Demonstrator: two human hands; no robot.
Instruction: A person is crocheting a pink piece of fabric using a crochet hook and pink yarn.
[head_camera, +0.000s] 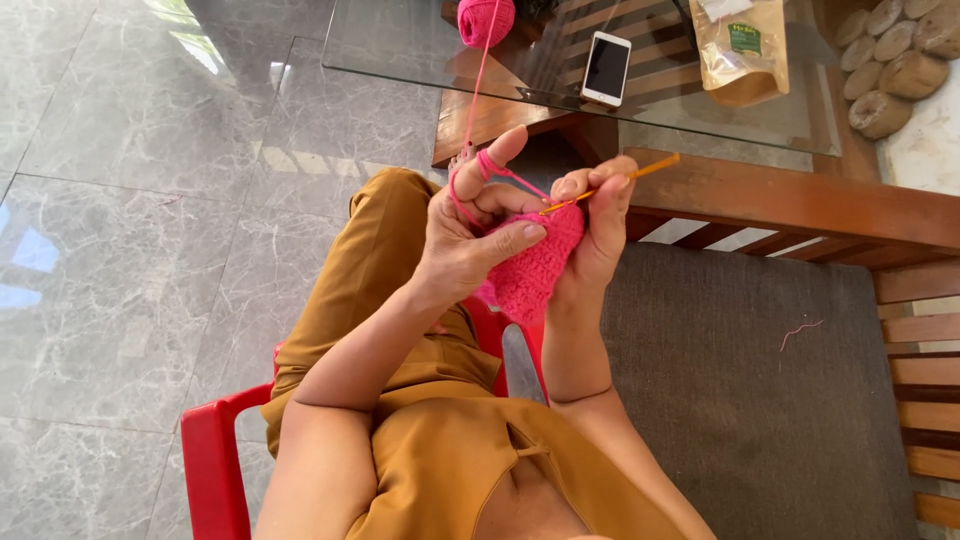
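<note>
My left hand (470, 235) pinches a pink crocheted piece (535, 265) between thumb and fingers, with pink yarn (478, 90) wound over the raised index finger. The strand runs up to a pink yarn ball (485, 20) on the glass table. My right hand (600, 225) grips an orange crochet hook (615, 183), its tip at the top edge of the crocheted piece. Both hands are held close together above my lap.
A glass-topped table (400, 50) carries a white phone (606, 68) and a brown pouch (745, 50). A wooden bench with a dark grey cushion (740, 380) lies to the right, a yarn scrap (800, 330) on it. I sit on a red chair (212, 460) over grey tile floor.
</note>
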